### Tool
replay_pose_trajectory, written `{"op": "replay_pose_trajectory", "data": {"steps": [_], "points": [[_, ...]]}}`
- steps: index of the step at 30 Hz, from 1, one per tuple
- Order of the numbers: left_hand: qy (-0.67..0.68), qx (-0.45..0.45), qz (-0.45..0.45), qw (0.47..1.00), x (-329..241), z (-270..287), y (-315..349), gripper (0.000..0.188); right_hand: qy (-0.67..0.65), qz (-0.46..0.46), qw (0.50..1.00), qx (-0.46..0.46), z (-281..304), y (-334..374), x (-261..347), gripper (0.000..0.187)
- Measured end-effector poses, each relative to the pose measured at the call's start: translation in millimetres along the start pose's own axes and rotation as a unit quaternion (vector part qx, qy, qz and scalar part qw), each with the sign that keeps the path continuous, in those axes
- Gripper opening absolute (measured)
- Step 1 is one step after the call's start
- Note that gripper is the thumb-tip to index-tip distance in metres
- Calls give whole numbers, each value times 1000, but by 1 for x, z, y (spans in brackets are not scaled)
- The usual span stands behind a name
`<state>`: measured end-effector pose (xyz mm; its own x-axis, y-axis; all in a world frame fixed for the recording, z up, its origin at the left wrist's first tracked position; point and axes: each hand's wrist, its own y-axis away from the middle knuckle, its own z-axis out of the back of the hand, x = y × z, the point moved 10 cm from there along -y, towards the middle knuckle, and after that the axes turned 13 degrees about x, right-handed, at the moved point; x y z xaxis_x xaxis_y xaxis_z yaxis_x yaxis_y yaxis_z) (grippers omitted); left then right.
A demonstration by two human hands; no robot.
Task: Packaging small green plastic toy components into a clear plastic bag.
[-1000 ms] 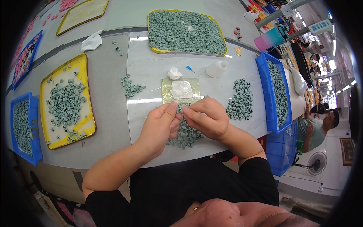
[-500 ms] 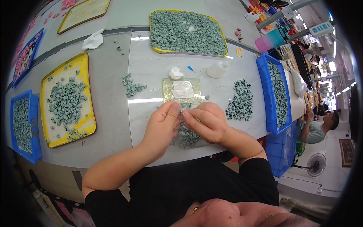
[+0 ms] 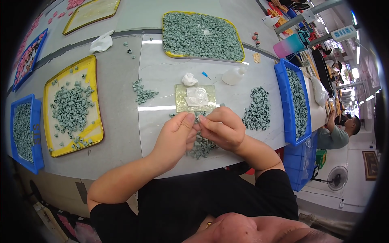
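Observation:
My left hand point(image 3: 175, 133) and my right hand point(image 3: 224, 128) meet over the near part of the table, fingertips pinched almost together. Between them is a small grey-green piece point(image 3: 197, 118), mostly hidden by the fingers; both hands seem to grip it. Beneath the hands lies a pile of similar small grey-green pieces point(image 3: 201, 148). Just beyond the fingertips is a yellowish-green square pad point(image 3: 184, 107) bearing a clear round dish point(image 3: 198, 95) on white material. A crumpled white tissue point(image 3: 189, 79), a blue dispensing tip point(image 3: 206, 75) and a translucent squeeze bottle point(image 3: 234, 75) stand or lie behind the pad.
Loose grey-green pieces lie in heaps at left point(image 3: 143, 93) and right point(image 3: 257, 108). A full yellow-rimmed tray point(image 3: 167, 54) sits at the back, another yellow tray point(image 3: 94, 117) at left. Blue bins stand at far left point(image 3: 37, 150) and right point(image 3: 285, 106). Another person point(image 3: 338, 131) sits at right.
My hands stay close together; the right fingers have shifted slightly around the small piece. At right, the other person's raised arm and head have moved a little.

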<state>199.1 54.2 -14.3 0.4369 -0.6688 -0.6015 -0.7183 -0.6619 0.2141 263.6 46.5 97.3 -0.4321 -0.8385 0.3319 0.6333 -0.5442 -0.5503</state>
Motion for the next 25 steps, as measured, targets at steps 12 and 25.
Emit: {"op": "replay_pose_trajectory", "data": {"steps": [12, 25], "points": [[-45, -39, 6, 998, -2, 3, 3, 28, 60, 50, 996, 45, -3, 0, 11, 28], [-128, -32, -63, 989, -16, 4, 5, 24, -49, -34, 998, -4, -4, 3, -5, 27]]}}
